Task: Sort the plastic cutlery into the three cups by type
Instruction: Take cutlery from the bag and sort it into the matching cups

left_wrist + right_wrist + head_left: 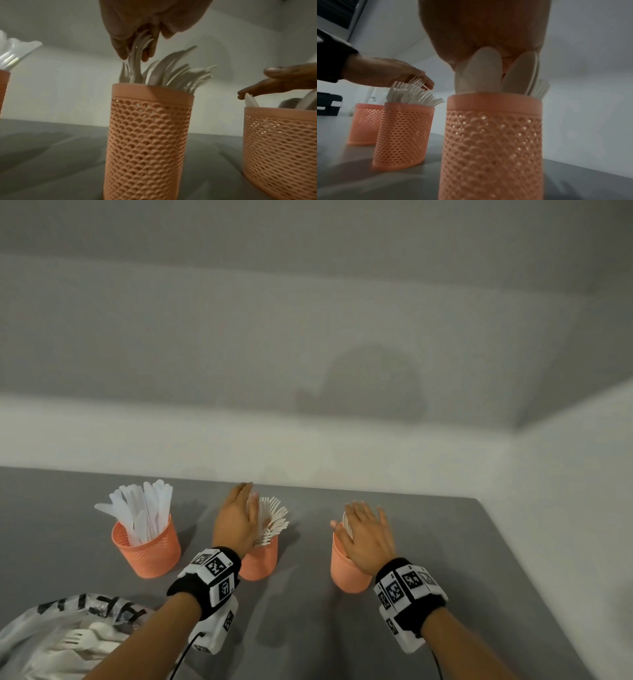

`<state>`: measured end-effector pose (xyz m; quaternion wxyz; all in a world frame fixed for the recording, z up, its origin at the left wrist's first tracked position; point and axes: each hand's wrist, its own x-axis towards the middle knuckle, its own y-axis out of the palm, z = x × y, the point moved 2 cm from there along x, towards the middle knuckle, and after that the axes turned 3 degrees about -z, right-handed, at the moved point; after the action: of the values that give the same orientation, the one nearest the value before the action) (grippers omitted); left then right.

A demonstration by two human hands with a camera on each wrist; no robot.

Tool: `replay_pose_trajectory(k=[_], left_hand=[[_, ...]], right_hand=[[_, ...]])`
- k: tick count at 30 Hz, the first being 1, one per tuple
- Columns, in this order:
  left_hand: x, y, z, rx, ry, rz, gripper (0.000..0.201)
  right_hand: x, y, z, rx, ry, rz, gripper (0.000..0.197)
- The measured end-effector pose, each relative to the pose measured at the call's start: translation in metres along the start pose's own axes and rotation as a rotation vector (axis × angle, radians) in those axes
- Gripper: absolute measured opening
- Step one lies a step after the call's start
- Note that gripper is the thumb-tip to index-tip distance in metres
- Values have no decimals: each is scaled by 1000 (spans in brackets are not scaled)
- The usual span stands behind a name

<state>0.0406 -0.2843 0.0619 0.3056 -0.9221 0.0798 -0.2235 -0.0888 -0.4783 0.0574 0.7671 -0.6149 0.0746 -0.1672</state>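
Note:
Three orange mesh cups stand in a row on the grey table (411,628). The left cup (147,553) holds white knives (144,508). The middle cup (259,563) (147,135) is packed with forks (274,518). My left hand (236,522) is above it, and thumb and fingers pinch a few forks (139,46) whose lower ends are inside the cup. The right cup (347,573) (491,142) holds spoons (481,70). My right hand (370,539) lies flat over them with straight, spread fingers, and a fingertip (243,94) touches a spoon top.
A crumpled plastic bag (68,635) with more white cutlery lies at the front left, beside my left forearm. A pale wall rises just behind the cups. The table's right edge (534,594) runs diagonally past the right cup. A dark object (327,105) sits far left.

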Motion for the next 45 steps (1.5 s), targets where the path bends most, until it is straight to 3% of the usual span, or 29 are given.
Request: replay_pose_trajectory(k=[3, 6, 9, 13, 15, 18, 21, 24, 26, 28, 32, 35, 39, 45], left_hand=[[-3, 1, -2, 216, -12, 162, 92], [-7, 2, 1, 314, -83, 261, 86], [-11, -8, -5, 310, -145, 318, 78], [-13, -41, -9, 210, -120, 210, 69], [-15, -63, -6, 178, -115, 157, 70], [-25, -99, 11, 196, -143, 38, 66], [-43, -137, 41, 236, -230, -73, 78], [-69, -165, 79, 275, -365, -182, 50], [-89, -180, 100, 258, -411, -284, 28], [-109, -190, 114, 254, -459, -326, 20], [-140, -195, 132, 306, -624, -212, 23], [-152, -191, 140, 232, -716, -83, 33], [-154, -191, 139, 228, -695, 23, 46], [-153, -207, 148, 218, -602, 113, 50]], right_hand=[[4, 2, 0, -47, 47, 86, 131], [8, -3, 11, -78, 59, 62, 139], [8, -13, 37, 3, -28, -45, 124], [9, -22, 94, 267, -194, -86, 66], [7, -20, 125, 403, -291, -125, 48], [-9, -11, 173, 537, -418, -127, 35], [-32, 3, 218, 630, -559, -6, 25], [-53, 23, 251, 683, -663, 176, 20], [-60, 40, 267, 647, -680, 267, 20], [-62, 60, 281, 593, -682, 325, 21], [-60, 103, 300, 399, -612, 428, 27], [-60, 124, 301, 219, -505, 588, 41], [-57, 141, 308, 198, -457, 721, 56], [-42, 155, 318, 187, -401, 667, 92]])
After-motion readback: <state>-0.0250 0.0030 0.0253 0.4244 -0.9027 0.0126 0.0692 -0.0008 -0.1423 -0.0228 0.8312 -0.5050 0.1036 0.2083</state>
